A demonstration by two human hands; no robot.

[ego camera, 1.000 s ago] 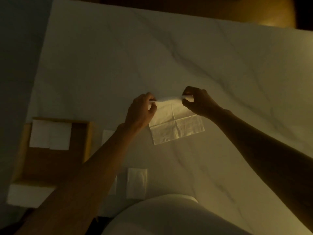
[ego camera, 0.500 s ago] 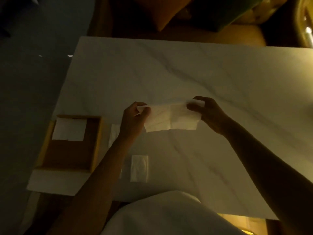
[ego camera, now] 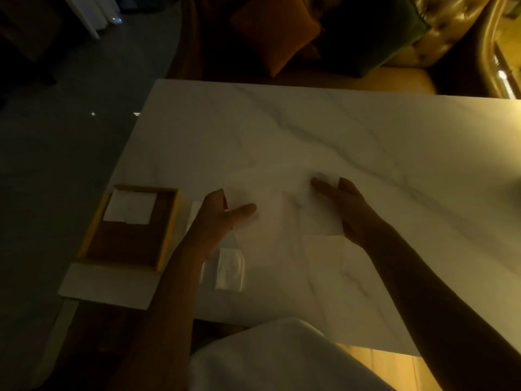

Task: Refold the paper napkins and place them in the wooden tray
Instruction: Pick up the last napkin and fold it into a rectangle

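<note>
Left hand (ego camera: 222, 213) and right hand (ego camera: 342, 206) each pinch blurred napkin (ego camera: 282, 210) edge, forearms angled inward above table (ego camera: 366, 142).

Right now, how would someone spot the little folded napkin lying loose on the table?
Start at the wooden tray on the left of the marble table. Just right of it, under the left forearm, a small folded napkin lies near the table's front edge. Unlike the napkins in the tray, it sits on bare marble, narrow and upright.
</note>
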